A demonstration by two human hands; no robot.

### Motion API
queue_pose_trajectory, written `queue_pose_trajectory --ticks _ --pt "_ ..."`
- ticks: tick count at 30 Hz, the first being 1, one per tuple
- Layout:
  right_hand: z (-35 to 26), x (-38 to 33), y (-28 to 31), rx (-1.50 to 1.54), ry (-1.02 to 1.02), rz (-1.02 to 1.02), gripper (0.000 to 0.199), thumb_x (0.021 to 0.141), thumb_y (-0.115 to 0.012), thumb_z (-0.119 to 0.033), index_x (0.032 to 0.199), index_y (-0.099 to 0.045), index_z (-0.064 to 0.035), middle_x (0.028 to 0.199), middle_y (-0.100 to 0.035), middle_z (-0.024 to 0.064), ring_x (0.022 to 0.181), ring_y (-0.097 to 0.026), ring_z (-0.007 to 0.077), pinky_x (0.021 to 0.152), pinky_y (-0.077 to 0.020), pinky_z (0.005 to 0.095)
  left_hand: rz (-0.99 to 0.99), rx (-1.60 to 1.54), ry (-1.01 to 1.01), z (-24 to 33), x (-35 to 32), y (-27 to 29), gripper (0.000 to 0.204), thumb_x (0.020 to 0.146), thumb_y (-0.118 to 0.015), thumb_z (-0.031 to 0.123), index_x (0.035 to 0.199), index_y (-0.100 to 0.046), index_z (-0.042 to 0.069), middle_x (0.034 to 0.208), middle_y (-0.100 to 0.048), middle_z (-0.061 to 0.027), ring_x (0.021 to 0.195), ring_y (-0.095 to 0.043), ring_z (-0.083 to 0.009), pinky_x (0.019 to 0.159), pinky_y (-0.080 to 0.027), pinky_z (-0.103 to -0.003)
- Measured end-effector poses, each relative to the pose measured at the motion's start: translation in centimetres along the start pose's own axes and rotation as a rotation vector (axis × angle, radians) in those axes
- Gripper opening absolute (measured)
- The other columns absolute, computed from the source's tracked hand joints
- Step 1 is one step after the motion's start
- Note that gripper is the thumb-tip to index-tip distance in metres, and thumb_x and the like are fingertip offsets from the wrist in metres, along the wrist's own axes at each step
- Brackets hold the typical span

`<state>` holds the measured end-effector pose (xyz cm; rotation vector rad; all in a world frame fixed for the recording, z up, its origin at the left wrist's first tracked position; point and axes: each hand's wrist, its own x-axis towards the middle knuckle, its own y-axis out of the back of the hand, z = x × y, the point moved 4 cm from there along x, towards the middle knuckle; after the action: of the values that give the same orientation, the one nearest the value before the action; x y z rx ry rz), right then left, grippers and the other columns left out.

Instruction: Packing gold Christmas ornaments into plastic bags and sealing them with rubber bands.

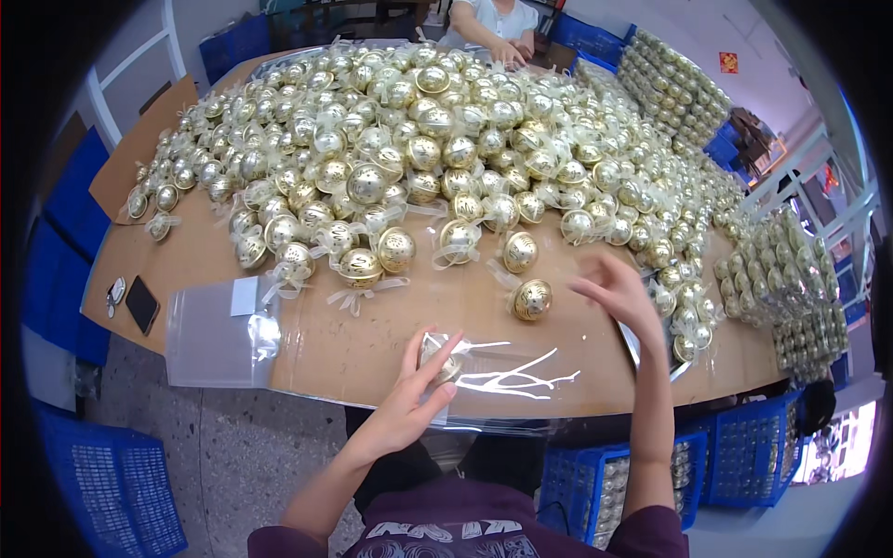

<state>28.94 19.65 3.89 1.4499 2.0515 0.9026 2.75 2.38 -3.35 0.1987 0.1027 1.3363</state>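
My left hand (416,395) is closed round a gold ball ornament (445,365) near the table's front edge. Clear plastic (507,377) with bright glints spreads to the right of that ball; it looks like a bag, with the ball inside or under it. My right hand (619,293) hangs over the table with fingers apart and nothing between them. Just left of its fingertips sits a loose gold ball (531,300) with dark engraved patterning and a pale ribbon. Another gold ball (519,251) lies a little farther back.
A heap of gold balls with ribbons (419,139) covers the cardboard-topped table (321,363). Clear bags (219,339), a phone (141,305) and keys (115,292) lie at left. Packed balls (777,265) stack at right. Blue crates (112,484) stand below. Another person's hand (508,53) works at the far side.
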Motion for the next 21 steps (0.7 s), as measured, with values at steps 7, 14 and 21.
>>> queue_pose_trajectory --ticks 7,14,21 --pt "0.0 8.0 -4.7 -0.095 0.101 -0.071 0.066 0.067 -0.084 -0.037 0.117 -0.059 -0.002 0.096 -0.064 0.0079 0.088 -0.064 0.0167 0.074 -0.0507 0.0304 -0.006 0.015 -0.059 -0.2 0.7 -0.3 0.058 0.094 -0.053 0.018 0.148 -0.032 0.012 0.153 -0.008 -0.0174 0.122 -0.038 -0.0187 0.102 -0.033 -0.033" --pt "0.9 -3.7 -1.5 0.444 0.228 0.048 0.071 0.067 -0.081 0.003 0.126 -0.041 -0.0058 0.115 -0.054 0.0049 0.108 -0.054 0.0136 0.091 -0.0474 0.0296 0.01 -0.117 0.016 0.0 0.0 0.1 0.058 0.092 -0.054 0.017 0.147 -0.035 0.015 0.154 -0.009 -0.017 0.126 -0.037 -0.0203 0.1 -0.036 -0.033" --pt "5.6 -11.3 -0.9 1.581 0.062 0.0 0.074 0.081 -0.067 -0.007 0.142 -0.026 0.0031 0.131 -0.046 0.0199 0.124 -0.048 0.0378 0.093 -0.0537 0.0398 0.042 -0.113 -0.027 0.4 0.5 -0.2 0.059 0.092 -0.053 0.018 0.147 -0.035 0.013 0.154 -0.009 -0.0192 0.14 -0.021 -0.0281 0.109 -0.025 -0.037"
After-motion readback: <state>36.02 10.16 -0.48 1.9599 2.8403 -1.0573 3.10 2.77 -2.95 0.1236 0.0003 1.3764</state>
